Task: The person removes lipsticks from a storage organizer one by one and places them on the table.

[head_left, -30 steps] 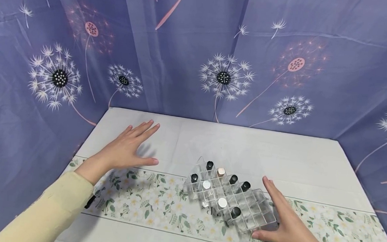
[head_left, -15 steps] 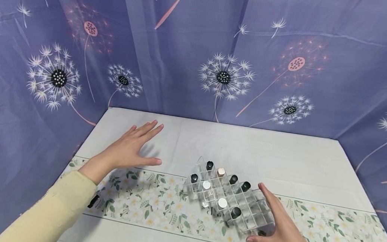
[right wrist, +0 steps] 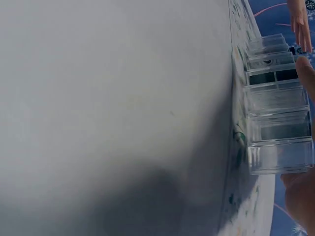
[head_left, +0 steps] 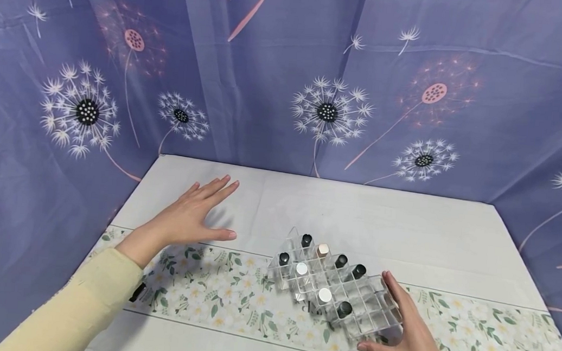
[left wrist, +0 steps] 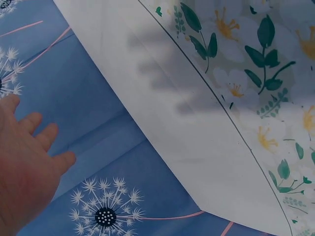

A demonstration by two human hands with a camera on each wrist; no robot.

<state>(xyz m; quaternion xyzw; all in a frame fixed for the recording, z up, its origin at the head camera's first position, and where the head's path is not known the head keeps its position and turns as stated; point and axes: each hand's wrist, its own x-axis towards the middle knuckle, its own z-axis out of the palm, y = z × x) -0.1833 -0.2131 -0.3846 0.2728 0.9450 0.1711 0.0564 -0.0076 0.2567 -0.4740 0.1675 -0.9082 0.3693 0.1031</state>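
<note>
A clear acrylic organizer [head_left: 371, 309] with a grid of small compartments lies at a slant on the floral strip. Several capped tubes stand in it, among them a black-capped one [head_left: 344, 309], a white-capped one [head_left: 325, 295] and a gold-capped one [head_left: 322, 249]. My right hand [head_left: 404, 331] spans the organizer's right end, thumb at the near corner and fingertips right at the far corner. In the right wrist view, its fingers [right wrist: 305, 73] overlap the compartments. My left hand [head_left: 187, 218] hovers over the table's left side with fingers spread, holding nothing.
The table wears a white cloth [head_left: 356, 213] with a floral strip [head_left: 233, 292]. Purple dandelion-print curtains [head_left: 267, 87] enclose the back and both sides. A small black object [head_left: 138, 292] shows beside my left sleeve [head_left: 81, 297].
My right hand has come leftward around the organizer's end, its thumb and fingertips drawing slightly closer together. The left hand has shifted a little to the right. The organizer stays in place.
</note>
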